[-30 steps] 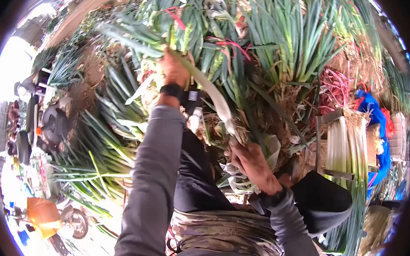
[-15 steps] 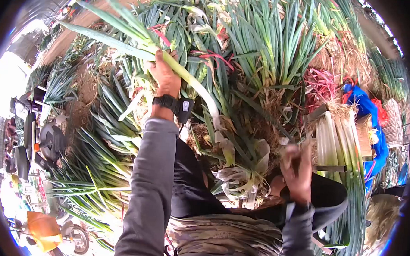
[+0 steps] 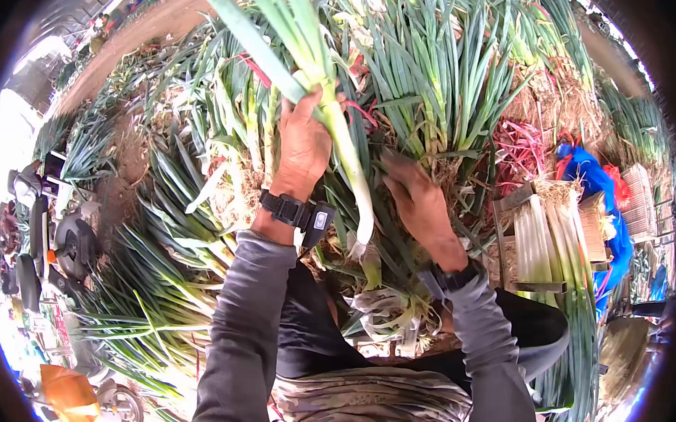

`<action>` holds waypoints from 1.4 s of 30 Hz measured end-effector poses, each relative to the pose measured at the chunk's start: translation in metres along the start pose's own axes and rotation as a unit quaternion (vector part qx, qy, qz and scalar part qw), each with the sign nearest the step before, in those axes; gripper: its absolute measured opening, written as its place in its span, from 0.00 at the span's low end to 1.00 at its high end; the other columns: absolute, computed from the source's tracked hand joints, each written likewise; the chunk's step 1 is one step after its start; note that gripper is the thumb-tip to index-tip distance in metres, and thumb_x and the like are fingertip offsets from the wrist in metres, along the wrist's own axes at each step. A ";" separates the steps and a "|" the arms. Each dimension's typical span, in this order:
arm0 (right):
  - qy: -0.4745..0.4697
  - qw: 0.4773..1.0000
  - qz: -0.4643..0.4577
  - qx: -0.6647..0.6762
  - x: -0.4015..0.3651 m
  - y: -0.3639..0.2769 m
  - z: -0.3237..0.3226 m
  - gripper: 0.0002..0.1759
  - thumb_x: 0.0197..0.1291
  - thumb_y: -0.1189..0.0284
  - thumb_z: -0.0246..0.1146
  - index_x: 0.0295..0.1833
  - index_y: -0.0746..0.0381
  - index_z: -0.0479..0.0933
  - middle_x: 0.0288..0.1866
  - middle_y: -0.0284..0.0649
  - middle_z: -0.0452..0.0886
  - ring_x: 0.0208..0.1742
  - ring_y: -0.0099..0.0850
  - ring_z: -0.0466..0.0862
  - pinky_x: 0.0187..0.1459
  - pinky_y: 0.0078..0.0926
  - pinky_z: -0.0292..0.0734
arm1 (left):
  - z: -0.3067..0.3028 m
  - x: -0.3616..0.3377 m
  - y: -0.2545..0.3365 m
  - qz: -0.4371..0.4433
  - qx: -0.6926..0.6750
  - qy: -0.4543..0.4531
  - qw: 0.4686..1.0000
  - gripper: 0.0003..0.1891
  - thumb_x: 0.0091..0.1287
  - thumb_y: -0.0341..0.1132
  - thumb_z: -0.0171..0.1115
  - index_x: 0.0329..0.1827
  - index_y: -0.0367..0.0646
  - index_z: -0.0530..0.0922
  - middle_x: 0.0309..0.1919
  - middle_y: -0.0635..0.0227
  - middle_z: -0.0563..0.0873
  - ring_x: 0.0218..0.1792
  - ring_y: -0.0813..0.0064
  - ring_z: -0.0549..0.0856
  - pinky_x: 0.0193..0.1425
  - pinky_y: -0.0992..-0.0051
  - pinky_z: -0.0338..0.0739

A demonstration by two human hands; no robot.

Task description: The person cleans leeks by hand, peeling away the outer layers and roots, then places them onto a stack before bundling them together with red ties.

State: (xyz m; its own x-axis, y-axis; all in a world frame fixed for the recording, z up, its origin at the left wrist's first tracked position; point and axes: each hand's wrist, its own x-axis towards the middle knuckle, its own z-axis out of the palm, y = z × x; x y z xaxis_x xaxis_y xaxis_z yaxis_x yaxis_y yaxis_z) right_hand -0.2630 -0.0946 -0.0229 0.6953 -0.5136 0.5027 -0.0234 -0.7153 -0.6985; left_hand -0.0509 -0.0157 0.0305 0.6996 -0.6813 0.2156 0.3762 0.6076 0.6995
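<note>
A long green onion (image 3: 347, 146) hangs at the upper middle, its white root end pointing down and its green leaves up to the left. My left hand (image 3: 305, 144) is wrapped round its stalk where the leaves begin. Just right of the white stem is my right hand (image 3: 419, 204), raised with its blurred fingers apart and nothing visible in them. Bundles of green onions (image 3: 444, 87) with brown roots stand behind both hands. Loose pale peelings (image 3: 382, 313) lie below, between my legs.
Trimmed white-stemmed onions (image 3: 543, 237) lie in a rack (image 3: 542, 287) on the right, near blue plastic (image 3: 598, 182) and pink ties (image 3: 519, 148). More onions (image 3: 174, 279) lie at left. Beyond them stand a scooter (image 3: 76, 239) and an orange-covered vehicle part (image 3: 70, 394).
My left hand has moved right with the onion, which now hangs more steeply. My right hand has risen from near my knee to beside the stem.
</note>
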 end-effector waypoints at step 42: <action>0.235 0.776 0.351 0.468 -0.099 0.026 -0.157 0.12 0.73 0.65 0.59 0.54 0.59 0.80 0.38 0.32 0.85 0.40 0.23 0.84 0.43 0.25 0.80 | -0.125 0.026 0.068 0.133 0.159 0.148 0.967 0.13 0.71 0.38 0.71 0.51 0.41 0.79 0.34 0.64 0.87 0.27 0.77 0.83 0.30 0.77 0.78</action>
State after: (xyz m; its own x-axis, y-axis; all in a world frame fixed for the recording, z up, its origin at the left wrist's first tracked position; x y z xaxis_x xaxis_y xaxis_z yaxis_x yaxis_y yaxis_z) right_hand -0.4449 -0.1365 -0.0107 0.4028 -0.8949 -0.1921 0.4069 0.3630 -0.8382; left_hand 0.0686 0.0591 -0.0013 0.9070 -0.3430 0.2444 -0.0130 0.5572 0.8303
